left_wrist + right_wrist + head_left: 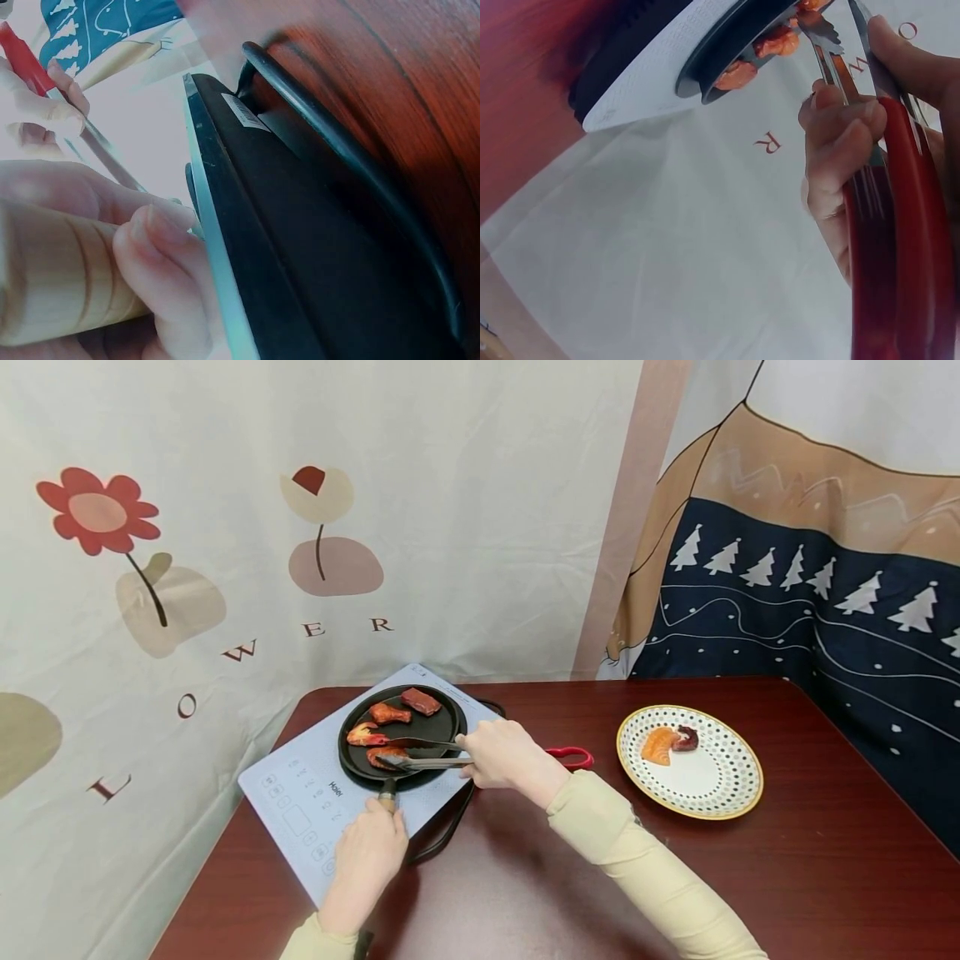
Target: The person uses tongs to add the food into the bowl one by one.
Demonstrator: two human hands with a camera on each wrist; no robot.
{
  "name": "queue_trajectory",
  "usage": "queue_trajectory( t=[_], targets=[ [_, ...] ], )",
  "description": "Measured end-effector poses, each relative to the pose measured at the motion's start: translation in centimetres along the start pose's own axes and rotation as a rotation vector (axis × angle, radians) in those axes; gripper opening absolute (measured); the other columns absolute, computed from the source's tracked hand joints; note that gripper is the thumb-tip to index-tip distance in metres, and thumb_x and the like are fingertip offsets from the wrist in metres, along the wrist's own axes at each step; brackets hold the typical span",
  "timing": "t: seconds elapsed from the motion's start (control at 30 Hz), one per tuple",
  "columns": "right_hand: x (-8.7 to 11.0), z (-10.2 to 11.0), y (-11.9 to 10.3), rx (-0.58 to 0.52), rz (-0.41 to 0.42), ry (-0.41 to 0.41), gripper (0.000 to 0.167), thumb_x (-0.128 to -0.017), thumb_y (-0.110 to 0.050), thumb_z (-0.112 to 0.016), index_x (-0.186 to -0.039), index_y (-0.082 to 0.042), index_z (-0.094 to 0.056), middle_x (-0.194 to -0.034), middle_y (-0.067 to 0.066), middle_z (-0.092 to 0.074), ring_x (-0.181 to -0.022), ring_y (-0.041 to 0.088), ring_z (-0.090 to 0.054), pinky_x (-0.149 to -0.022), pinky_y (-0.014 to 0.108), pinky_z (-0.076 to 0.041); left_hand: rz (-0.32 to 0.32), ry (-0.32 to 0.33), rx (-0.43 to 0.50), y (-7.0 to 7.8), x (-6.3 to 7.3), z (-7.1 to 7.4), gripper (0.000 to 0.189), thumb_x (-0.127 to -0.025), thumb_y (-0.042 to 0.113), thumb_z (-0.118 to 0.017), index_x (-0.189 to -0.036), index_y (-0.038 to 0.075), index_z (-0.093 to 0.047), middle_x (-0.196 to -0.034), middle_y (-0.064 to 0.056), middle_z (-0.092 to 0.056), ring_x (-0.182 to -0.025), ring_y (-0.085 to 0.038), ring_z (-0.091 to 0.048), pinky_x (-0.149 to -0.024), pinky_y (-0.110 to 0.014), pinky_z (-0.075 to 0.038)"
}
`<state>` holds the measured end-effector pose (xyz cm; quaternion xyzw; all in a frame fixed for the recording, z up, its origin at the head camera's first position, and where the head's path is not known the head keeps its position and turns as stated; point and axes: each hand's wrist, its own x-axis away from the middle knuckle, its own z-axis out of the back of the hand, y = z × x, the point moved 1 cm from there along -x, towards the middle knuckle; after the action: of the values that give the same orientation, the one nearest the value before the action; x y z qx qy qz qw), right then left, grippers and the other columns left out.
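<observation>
My left hand point(372, 845) grips the wooden handle point(71, 270) of a black frying pan point(429, 727), which sits on a white induction cooker point(300, 806). In the pan lie a dark red piece of meat point(421, 701), a chicken drumstick point(391, 714), a red-and-yellow piece point(366, 735) and a browned piece point(384, 757). My right hand point(504, 753) holds metal tongs point(431, 763) with red handles point(919, 247). The tips of the tongs reach over the pan, with the lower arm at the browned piece. Whether they pinch it, I cannot tell.
Right of the hands stands a dotted plate point(720, 781) with a yellow rim, bearing an orange piece point(659, 746) and a dark red piece point(686, 739). A black cable point(447, 835) runs beside the cooker on the brown table point(525, 877). A printed curtain point(480, 527) hangs behind.
</observation>
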<state>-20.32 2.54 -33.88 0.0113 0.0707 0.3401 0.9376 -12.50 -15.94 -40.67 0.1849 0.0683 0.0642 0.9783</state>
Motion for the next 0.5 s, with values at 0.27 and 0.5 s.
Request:
queue_trajectory(
  t=[0.27,0.5],
  targets=[
    [-0.3,-0.5,-0.7,0.048,0.007,0.029,0.030,-0.083,-0.042,-0.069,-0.103,-0.019,-0.069,-0.071,0.001,-0.066,-0.063,0.018,-0.064,-0.047,0.032,-0.047,0.006,0.001,0.002,0.0,0.0,-0.1,0.031,-0.092,0.021,-0.052,-0.087,-0.009,-0.045,-0.065,-0.022,-0.054,-0.056,-0.039,-0.058,-0.047,-0.045,-0.043],
    [-0.3,-1.0,-1.2,0.048,0.013,0.048,0.032,-0.083,-0.041,-0.069,-0.105,-0.018,-0.067,-0.072,-0.001,-0.063,-0.061,0.017,-0.063,-0.043,0.028,-0.042,0.012,-0.012,0.001,0.0,-0.1,-0.1,0.032,-0.093,0.022,-0.052,-0.088,-0.008,-0.045,-0.065,-0.020,-0.053,-0.055,-0.036,-0.057,-0.046,-0.044,-0.042]
  ],
)
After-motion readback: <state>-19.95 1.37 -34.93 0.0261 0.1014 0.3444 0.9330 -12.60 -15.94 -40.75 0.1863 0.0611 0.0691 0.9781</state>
